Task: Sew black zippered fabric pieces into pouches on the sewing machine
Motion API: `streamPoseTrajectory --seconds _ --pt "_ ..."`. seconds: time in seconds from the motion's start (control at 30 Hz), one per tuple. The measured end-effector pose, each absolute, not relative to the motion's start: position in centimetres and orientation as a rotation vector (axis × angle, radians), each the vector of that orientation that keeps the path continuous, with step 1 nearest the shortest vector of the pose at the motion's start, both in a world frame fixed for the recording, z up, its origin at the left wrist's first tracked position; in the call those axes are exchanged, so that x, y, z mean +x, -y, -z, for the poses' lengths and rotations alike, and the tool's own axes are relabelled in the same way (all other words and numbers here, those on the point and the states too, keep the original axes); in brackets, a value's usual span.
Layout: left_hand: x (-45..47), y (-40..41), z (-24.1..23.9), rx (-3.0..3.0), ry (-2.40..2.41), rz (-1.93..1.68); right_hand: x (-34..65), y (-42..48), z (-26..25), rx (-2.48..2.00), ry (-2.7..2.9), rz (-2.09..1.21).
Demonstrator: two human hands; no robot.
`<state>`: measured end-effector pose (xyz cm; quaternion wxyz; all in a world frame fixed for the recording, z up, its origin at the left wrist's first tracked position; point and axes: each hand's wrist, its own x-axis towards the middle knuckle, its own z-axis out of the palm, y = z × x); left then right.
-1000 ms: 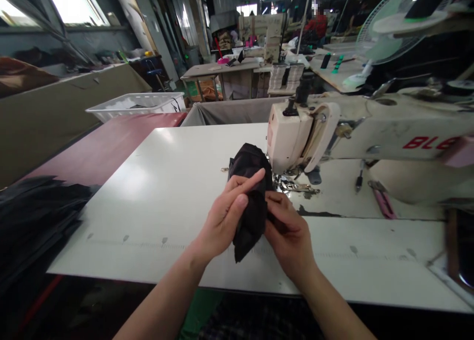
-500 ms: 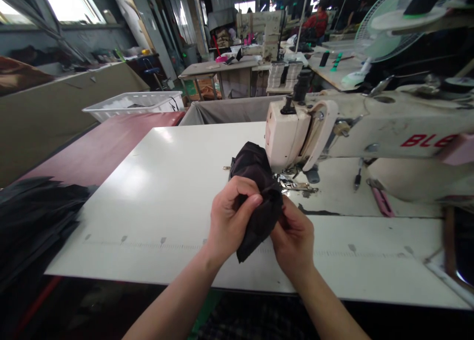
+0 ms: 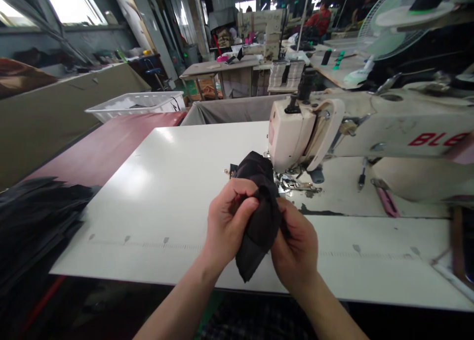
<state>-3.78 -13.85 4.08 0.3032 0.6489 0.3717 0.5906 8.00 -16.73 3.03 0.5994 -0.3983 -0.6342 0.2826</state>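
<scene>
A crumpled piece of black fabric (image 3: 259, 226) is held between my two hands, above the white sewing table (image 3: 166, 182). My left hand (image 3: 231, 221) pinches its left side between thumb and bent fingers. On the other side my right hand (image 3: 296, 241) grips the cloth, its fingertips partly hidden behind the folds. A small metal piece (image 3: 226, 171), perhaps a zipper pull, sticks out at the fabric's far left. Just beyond the cloth stands the head of a sewing machine (image 3: 291, 135), with its presser foot and metal plate (image 3: 296, 185) close to my right hand.
Dark fabric pieces (image 3: 40, 221) are heaped at the left. A white plastic basket (image 3: 137, 105) stands beyond a reddish surface (image 3: 111, 142). Pink-handled snips (image 3: 387, 199) lie under the machine arm. A fan (image 3: 385, 28) is at the back right; a person in red (image 3: 320, 21) is far behind.
The fabric's lower end has come nearer to me and hangs lower. Both hands keep their grip, with the right hand shifted slightly. The whole view has moved a little.
</scene>
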Motion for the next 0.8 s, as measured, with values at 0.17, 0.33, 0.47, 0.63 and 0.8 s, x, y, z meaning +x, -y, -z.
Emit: streamPoseTrajectory --seconds 0.17,0.33,0.47,0.63,0.8 --pt "-3.1 14.7 -4.2 1.787 -1.159 -1.853 7.0 17.2 -3.2 -0.953 1.420 -0.537" --pt "-3.7 14.3 -4.9 1.716 -1.370 -2.079 7.6 16.2 -3.1 -1.043 1.333 -0.290" --pt "-5.2 13.5 -4.0 1.961 -1.377 -2.178 8.6 14.8 -2.7 -0.948 1.468 -0.062" --pt "-7.5 14.1 -2.4 1.867 -1.311 -1.884 9.2 14.1 -0.9 -0.795 1.644 -0.083" --pt "-8.1 15.6 -3.1 1.744 -1.560 -1.347 9.3 15.0 -0.5 -0.917 1.550 -0.448"
